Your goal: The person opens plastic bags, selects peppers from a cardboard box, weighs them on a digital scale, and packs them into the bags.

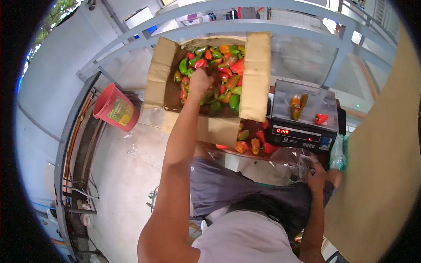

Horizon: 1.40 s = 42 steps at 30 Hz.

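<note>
My left hand (201,82) reaches into a cardboard box (257,74) full of red, green and orange peppers (234,101). Its fingers are closed at a red pepper (200,64); the fingertips are partly hidden. Low on the right, my right hand (316,176) grips a clear plastic bag (291,161) that hangs loosely in front of the scale. On the pan of the digital scale (302,136) lie several brownish-orange peppers (297,107) and one red pepper (321,118). The red display reads 0.144.
More peppers (255,145) lie below the box flap, left of the scale. A pink bucket (115,107) with a yellow label stands on the left. A large cardboard sheet (381,175) rises at the right. Metal railings (245,28) run behind the box.
</note>
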Available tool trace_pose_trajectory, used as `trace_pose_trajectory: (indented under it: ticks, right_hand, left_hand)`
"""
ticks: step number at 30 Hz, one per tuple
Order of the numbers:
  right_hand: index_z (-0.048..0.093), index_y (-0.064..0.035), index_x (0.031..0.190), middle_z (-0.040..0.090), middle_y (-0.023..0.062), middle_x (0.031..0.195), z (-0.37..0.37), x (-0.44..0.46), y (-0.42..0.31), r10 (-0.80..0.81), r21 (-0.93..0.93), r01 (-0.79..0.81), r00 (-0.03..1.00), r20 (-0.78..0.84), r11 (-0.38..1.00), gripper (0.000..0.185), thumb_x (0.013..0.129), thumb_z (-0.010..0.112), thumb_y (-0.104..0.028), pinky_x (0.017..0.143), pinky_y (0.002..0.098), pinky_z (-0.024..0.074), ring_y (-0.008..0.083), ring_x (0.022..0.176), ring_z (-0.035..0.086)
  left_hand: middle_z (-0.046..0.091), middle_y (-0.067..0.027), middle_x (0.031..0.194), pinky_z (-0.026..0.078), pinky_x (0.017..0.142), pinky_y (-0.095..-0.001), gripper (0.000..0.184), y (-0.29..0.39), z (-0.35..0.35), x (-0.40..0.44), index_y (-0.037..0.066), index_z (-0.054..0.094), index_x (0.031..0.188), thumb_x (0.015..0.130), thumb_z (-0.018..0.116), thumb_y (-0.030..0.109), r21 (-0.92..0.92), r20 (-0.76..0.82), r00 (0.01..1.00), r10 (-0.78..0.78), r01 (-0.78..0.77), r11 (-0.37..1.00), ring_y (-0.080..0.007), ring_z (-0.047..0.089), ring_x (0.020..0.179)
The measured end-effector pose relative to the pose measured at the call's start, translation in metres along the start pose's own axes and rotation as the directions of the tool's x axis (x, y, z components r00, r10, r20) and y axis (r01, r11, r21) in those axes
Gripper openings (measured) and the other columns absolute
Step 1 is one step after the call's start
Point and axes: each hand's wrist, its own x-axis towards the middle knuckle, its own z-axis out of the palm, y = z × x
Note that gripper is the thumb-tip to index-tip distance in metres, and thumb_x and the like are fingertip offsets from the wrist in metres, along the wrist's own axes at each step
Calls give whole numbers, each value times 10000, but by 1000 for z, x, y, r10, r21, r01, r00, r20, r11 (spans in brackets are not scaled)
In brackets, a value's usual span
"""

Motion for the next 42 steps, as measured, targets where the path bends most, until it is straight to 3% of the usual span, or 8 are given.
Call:
trace_pose_trajectory:
  ticks: [4, 6, 9, 12, 13, 20, 26, 42]
  right_hand:
    - [677, 11, 1187, 681, 198, 1169, 7, -8, 12, 45, -144, -49, 998, -31, 988, 435, 753, 686, 44, 916, 391, 523, 359, 1052, 673]
    - [682, -5, 1169, 671, 206, 1187, 5, -8, 16, 94, -47, -93, 996, 4, 995, 417, 752, 686, -7, 960, 428, 503, 381, 1096, 645]
    - [695, -23, 1166, 671, 205, 1196, -2, -2, 1, 110, 1, -110, 992, 69, 994, 411, 756, 666, -13, 986, 436, 495, 381, 1124, 636]
    - [699, -39, 1184, 670, 204, 1213, -11, 9, -19, 111, 182, -126, 990, 87, 975, 430, 758, 656, 3, 1005, 421, 493, 372, 1129, 641]
    - [699, -46, 1189, 670, 205, 1216, -9, 9, -13, 128, 174, -139, 989, 74, 975, 438, 758, 651, 9, 1011, 415, 491, 368, 1131, 643]
    - [719, -56, 1179, 700, 201, 1168, 6, 10, 11, 40, 125, -40, 999, 5, 991, 442, 745, 665, 13, 950, 382, 522, 326, 1080, 682]
    - [729, -61, 1168, 704, 217, 1154, 10, 17, 11, 85, 182, -94, 995, 53, 979, 432, 741, 694, -10, 935, 376, 535, 324, 1064, 694]
    - [723, -80, 1194, 677, 211, 1230, 3, 20, -4, 171, 155, -185, 981, 96, 970, 441, 761, 694, 2, 1018, 369, 491, 337, 1144, 659]
  left_hand:
    - [719, -200, 996, 571, 798, -484, 363, 19, 29, 14, 49, 711, 999, 824, 707, 367, 353, 28, 999, -43, 30, 935, -365, 708, 925]
    - [714, -182, 967, 566, 771, -482, 381, 39, 7, 9, 59, 699, 1110, 851, 691, 338, 245, -257, 957, 134, -69, 967, -372, 701, 909]
    - [732, -108, 978, 569, 775, -324, 384, 133, -45, -37, 2, 628, 1238, 861, 697, -18, -175, -511, 748, 424, -573, 800, -166, 698, 867]
    - [734, -89, 968, 571, 706, -286, 383, 243, -25, -103, 28, 605, 1181, 824, 740, -8, -581, -136, 893, 429, -423, 695, -142, 698, 817]
    - [732, -162, 869, 568, 710, -376, 354, 256, 18, -100, 45, 664, 1047, 799, 805, 253, -748, -26, 825, 564, -390, 537, -258, 733, 799]
    - [716, -240, 926, 559, 824, -482, 304, 326, 191, -95, 16, 743, 873, 792, 696, 306, -146, 361, 751, 553, -540, 829, -410, 700, 895]
    - [710, -245, 1035, 554, 886, -461, 289, 326, 202, -80, -3, 742, 953, 816, 690, 246, -66, 522, 681, 513, -568, 821, -387, 688, 1010]
    - [719, -221, 937, 568, 842, -462, 325, 339, 194, -50, 23, 762, 892, 703, 743, 288, -138, 356, 680, 641, -641, 755, -406, 701, 905]
